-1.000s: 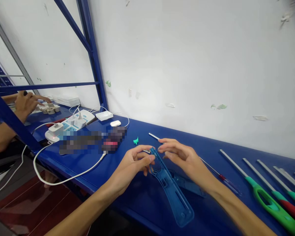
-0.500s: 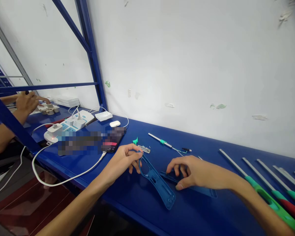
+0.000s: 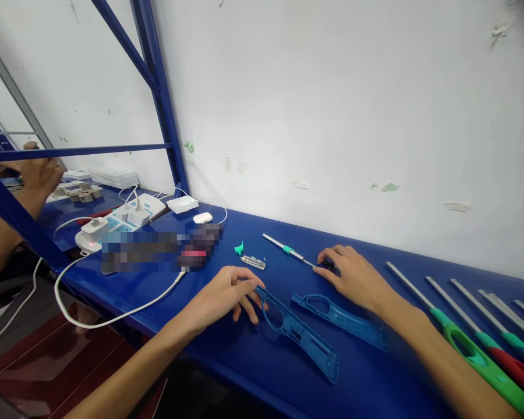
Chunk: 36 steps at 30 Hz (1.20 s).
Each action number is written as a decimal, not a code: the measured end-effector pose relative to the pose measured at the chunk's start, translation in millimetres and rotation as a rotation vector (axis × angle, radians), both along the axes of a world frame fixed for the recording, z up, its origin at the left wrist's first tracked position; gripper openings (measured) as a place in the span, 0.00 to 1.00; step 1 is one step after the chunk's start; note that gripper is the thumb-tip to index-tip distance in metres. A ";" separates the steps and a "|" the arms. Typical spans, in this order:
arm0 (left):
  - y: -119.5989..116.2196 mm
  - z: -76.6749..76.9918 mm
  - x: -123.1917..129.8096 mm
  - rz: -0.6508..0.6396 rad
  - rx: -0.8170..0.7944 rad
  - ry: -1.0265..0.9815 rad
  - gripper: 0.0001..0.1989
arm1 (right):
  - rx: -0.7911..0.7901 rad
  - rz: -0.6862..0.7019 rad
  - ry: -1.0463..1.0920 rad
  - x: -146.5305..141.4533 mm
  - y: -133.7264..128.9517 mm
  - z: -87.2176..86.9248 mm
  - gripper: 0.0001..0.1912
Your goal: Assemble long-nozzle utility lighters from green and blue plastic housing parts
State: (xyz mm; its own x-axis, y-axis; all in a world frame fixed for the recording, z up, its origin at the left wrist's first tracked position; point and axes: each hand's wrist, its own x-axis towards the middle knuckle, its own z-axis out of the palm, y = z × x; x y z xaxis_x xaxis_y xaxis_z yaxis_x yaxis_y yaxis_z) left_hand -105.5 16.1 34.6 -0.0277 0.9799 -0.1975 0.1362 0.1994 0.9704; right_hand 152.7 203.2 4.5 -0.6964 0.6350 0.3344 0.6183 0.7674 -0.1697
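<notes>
My left hand (image 3: 236,294) pinches the narrow end of a translucent blue lighter handle half (image 3: 303,334), holding it at a slant over the table, hollow side showing. A second blue handle half (image 3: 343,320) lies just to its right. Beyond that, my right hand (image 3: 351,270) has its thumb and fingers around a black igniter part (image 3: 327,265), mostly hidden by the fingers. This part is at the wired end of a metal lighter tube (image 3: 283,247) with a green collar. A green trigger (image 3: 239,248) and a clear fuel tank piece (image 3: 253,262) lie past my left hand.
Several assembled lighters (image 3: 463,343) with metal tubes lie at the right. On the left are a phone (image 3: 201,244) with a white cable, a power strip (image 3: 122,224) and a white earbud case (image 3: 202,217). A co-worker's hand (image 3: 41,174) shows behind the blue frame (image 3: 161,99).
My right hand has left the second handle half and moved away from me to the black igniter part. The half in my left hand has shifted right and turned flatter.
</notes>
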 end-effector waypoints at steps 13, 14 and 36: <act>-11.7 -0.7 21.1 -0.082 0.011 0.155 0.14 | 0.246 0.066 -0.146 -9.1 -10.4 0.7 0.10; -13.4 -1.5 25.8 -0.085 0.025 0.212 0.13 | 0.253 0.067 -0.152 -10.1 -12.2 1.7 0.10; -10.0 -12.2 43.1 -0.020 0.276 0.569 0.13 | 0.189 0.053 -0.099 -27.9 -29.0 9.2 0.10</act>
